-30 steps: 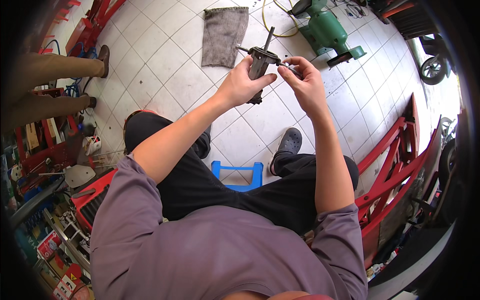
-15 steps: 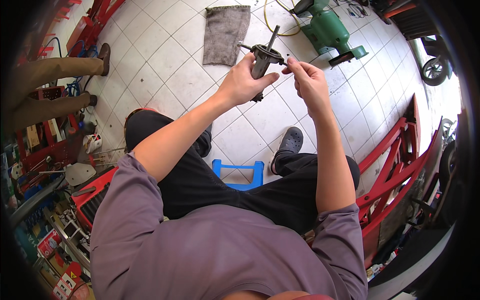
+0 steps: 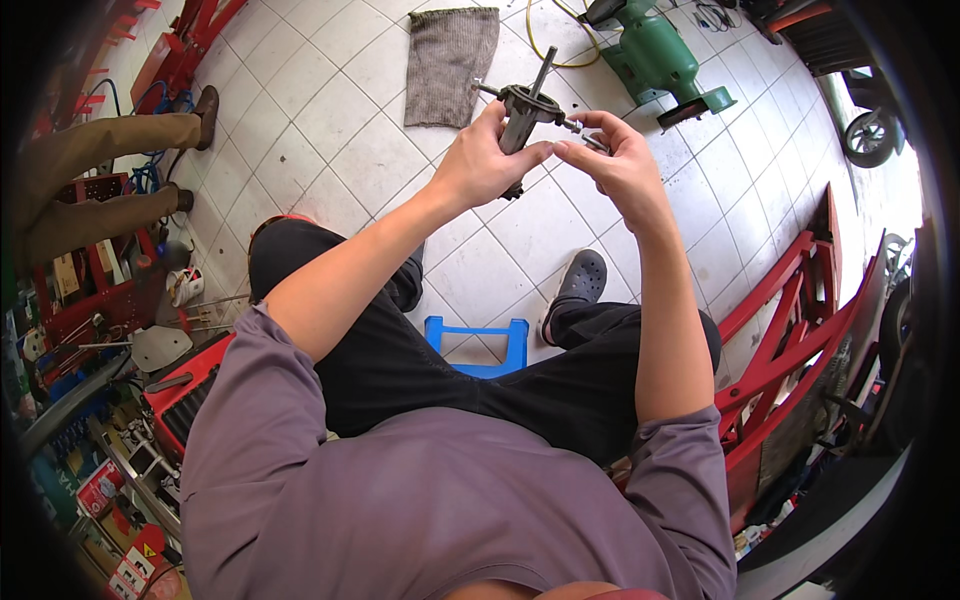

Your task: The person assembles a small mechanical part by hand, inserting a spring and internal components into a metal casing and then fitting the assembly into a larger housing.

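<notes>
My left hand (image 3: 484,162) grips a dark metal machine part (image 3: 524,108), a cylinder with a round flange and a thin shaft sticking up from its top. It is held upright over the tiled floor (image 3: 330,150) in front of me. My right hand (image 3: 620,165) pinches a thin metal rod (image 3: 583,131) that sticks out from the right side of the part. I sit on a low blue stool (image 3: 478,345) with my knees apart.
A grey cloth (image 3: 448,62) lies on the tiles beyond my hands. A green power tool (image 3: 655,58) with a yellow cord stands at the back right. Red metal frames (image 3: 790,320) line the right side. Another person's legs (image 3: 95,170) and a cluttered tool rack (image 3: 100,330) are at left.
Both hands have shifted slightly with the part. The right fingers have moved closer to the part along the thin rod.
</notes>
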### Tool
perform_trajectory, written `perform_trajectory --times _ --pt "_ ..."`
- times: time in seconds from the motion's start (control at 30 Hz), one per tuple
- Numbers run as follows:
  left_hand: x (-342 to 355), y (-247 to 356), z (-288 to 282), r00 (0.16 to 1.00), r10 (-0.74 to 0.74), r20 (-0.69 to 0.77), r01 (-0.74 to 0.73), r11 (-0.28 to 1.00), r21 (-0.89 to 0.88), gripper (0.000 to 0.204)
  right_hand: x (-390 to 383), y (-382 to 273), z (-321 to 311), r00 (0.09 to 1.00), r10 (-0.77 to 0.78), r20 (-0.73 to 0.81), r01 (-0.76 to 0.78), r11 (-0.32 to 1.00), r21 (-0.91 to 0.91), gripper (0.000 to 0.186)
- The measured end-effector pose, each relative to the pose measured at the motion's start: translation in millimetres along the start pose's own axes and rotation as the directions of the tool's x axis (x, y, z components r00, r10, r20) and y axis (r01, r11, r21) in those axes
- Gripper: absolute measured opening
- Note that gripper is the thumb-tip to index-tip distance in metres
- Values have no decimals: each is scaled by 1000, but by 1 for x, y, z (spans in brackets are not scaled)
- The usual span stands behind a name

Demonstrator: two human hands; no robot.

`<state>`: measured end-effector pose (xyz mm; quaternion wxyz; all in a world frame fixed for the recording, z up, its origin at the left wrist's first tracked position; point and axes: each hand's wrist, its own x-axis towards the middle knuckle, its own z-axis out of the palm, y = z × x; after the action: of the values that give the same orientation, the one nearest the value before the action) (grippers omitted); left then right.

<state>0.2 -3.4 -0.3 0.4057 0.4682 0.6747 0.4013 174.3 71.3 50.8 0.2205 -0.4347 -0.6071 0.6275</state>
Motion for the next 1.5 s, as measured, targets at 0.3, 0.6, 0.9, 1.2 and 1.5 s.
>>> perform_trajectory --times 0.3,0.6,0.9,1.2,1.5 --pt "-2 8 -3 1000 -12 8 12 1000 23 54 4 10 -1 999 -28 -41 24 994 -103 43" --pt "-1 8 -3 999 -40 22 39 999 2 50 8 23 -5 995 -95 13 95 993 -63 43" --pt "-1 8 -1 1000 -19 20 19 1000 -24 46 7 14 -9 998 50 24 -50 998 26 39" --pt "4 -4 0 1000 24 -18 -24 1000 -5 56 7 8 -11 980 191 60 -198 963 181 36" --pt "4 -3 0 1000 28 -8 -28 1000 -6 58 8 11 -7 996 73 -53 -71 996 46 44"
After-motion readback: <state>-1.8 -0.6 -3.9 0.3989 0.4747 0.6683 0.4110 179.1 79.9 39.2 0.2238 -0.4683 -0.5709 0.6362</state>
